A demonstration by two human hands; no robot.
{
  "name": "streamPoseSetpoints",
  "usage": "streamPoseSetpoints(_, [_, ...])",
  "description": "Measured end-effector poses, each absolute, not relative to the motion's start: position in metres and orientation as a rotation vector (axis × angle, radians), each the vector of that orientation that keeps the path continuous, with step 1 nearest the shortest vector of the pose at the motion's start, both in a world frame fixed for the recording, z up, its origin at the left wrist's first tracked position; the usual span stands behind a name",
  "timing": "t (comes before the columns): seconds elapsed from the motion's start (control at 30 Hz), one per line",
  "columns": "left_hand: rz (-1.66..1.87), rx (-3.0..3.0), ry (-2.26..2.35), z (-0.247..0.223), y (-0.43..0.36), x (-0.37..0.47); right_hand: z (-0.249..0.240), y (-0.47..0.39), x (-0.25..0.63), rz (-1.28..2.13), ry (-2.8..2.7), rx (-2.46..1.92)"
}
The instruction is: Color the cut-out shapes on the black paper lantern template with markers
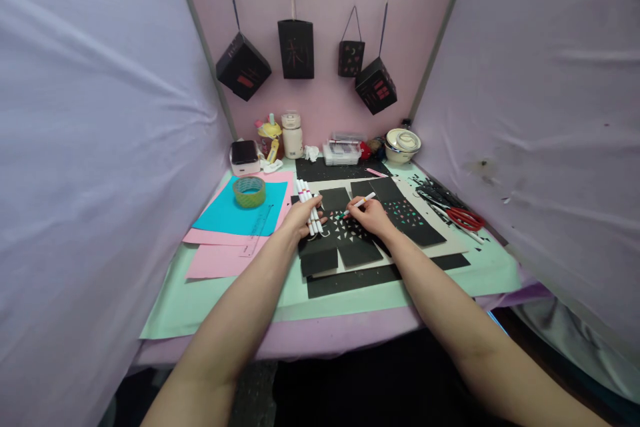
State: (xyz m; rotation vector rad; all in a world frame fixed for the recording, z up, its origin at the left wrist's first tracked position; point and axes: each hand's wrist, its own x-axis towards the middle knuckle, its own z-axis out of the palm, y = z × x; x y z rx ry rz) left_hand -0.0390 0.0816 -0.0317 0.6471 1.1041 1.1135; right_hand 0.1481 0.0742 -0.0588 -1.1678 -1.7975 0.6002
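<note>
Centrally, on the pale green mat [210, 300], lies a black sheet [350, 233] scattered with small white and coloured triangles. Left hand [301, 217] rests at that sheet's left edge, fingers curled loosely around a bundle of white markers [309, 205]; the bundle points away from the person, its far ends fanning out past the knuckles. Right hand [369, 215] sits just right of the left one, thumb and forefinger pinching a single white marker [359, 204] in a writing grip, its tip down on the black sheet among the triangles, its back end angled up and to the right. Further right, a second black sheet [410, 213] with greenish triangles lies touching the first. Black paper scraps and red-handled scissors [465, 218] sit near the mat's right edge. Left of the hands: a blue sheet [227, 217] on top of pink sheets [215, 260], a roll of tape [249, 191] standing on the blue one, a clear ruler [257, 230] across their edge. Along the back wall: a small dark-topped box [245, 157], a yellow-lidded cup [270, 137], a white jar [292, 135], a clear tray [342, 150], a round tin [403, 144]. Four black paper lanterns [296, 48] hang on strings above, against the pink backdrop.
</note>
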Motion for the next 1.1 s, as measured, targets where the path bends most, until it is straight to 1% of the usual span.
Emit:
streamPoseSetpoints(0.4, [1.114, 0.652, 1.107, -0.0328, 0.0821, -0.0396, -0.0599, 0.0746, 0.1479, 0.635, -1.752, -1.196])
streamPoseSetpoints(1.1, [1.111, 0.649, 1.097, -0.0344, 0.0834, -0.0394, -0.0566, 0.073, 0.1483, 0.6, -1.822, -1.17])
